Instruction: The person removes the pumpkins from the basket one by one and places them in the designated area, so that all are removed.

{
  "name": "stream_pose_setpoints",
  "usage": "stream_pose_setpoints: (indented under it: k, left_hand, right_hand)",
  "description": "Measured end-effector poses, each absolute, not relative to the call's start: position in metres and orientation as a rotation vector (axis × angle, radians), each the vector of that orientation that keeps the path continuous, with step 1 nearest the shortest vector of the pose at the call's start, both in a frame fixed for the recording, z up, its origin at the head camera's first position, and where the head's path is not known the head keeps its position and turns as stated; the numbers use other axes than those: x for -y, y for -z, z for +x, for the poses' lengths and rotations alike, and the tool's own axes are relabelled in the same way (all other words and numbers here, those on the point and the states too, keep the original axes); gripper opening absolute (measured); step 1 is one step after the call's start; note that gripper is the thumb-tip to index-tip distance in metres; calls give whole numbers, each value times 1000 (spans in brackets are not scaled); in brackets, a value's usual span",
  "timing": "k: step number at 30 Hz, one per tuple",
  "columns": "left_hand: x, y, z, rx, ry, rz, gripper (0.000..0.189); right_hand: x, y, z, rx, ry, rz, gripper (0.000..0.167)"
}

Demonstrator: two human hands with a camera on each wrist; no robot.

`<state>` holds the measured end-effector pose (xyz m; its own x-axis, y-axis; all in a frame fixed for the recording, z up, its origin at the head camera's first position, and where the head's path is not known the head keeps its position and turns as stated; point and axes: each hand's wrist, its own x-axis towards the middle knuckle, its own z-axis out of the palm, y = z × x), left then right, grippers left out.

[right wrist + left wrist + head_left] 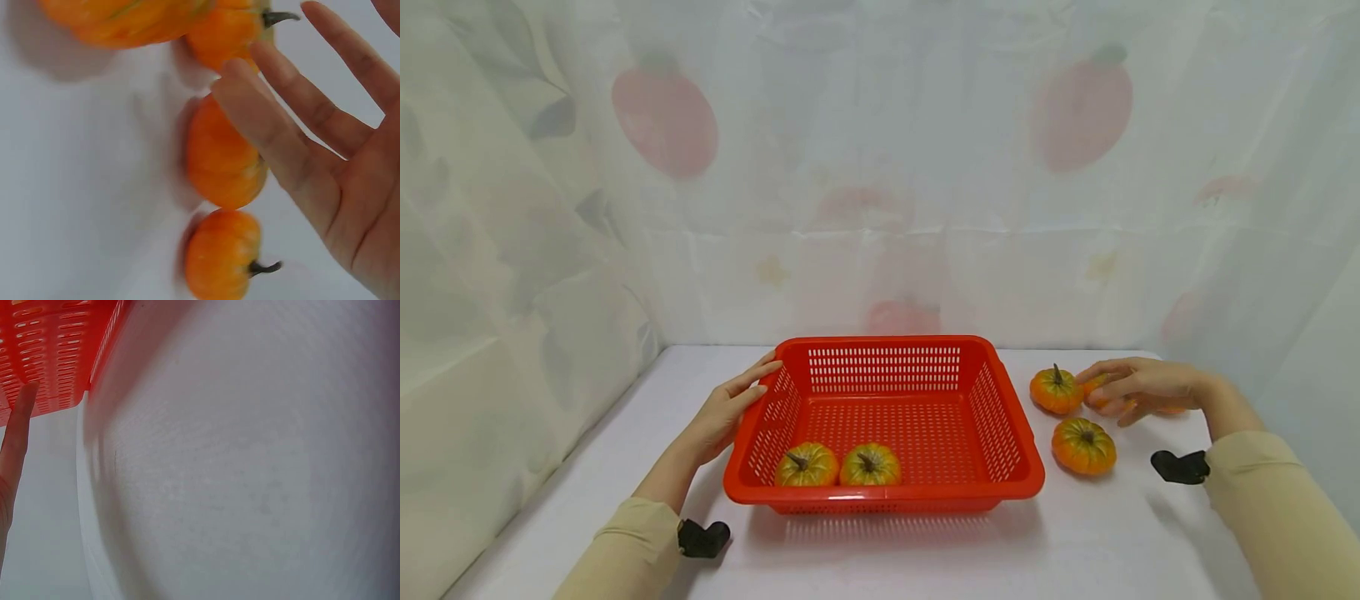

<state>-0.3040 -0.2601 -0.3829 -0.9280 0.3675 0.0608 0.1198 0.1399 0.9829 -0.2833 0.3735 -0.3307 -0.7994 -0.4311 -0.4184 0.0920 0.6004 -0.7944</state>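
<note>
My left hand rests at the left rim of a red plastic basket. In the left wrist view, one straight finger touches the basket's slotted outer wall. Two small yellow-orange pumpkins, a left one and a right one, lie inside along the near wall. To the right of the basket, my right hand hovers with spread fingers over an orange pumpkin, partly hidden by it in the head view. Nothing is held. Beside it are a stemmed pumpkin and a nearer pumpkin.
Another pumpkin sits at the end of the row in the right wrist view. Everything stands on a white table. A pale curtain with fruit prints hangs behind it, with more cloth at the left.
</note>
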Motion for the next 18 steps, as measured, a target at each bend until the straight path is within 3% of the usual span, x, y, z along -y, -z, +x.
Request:
stream_pose_setpoints:
  k: [4, 18]
  left_hand:
    - [260, 382, -304, -2226, -1872, 473, 54]
    - [260, 383, -304, -2210, -1882, 494, 53]
  right_hand:
    - [-361, 315, -283, -2353, 1078, -337, 58]
    - [-288, 275, -286, -2482, 1008, -702, 43]
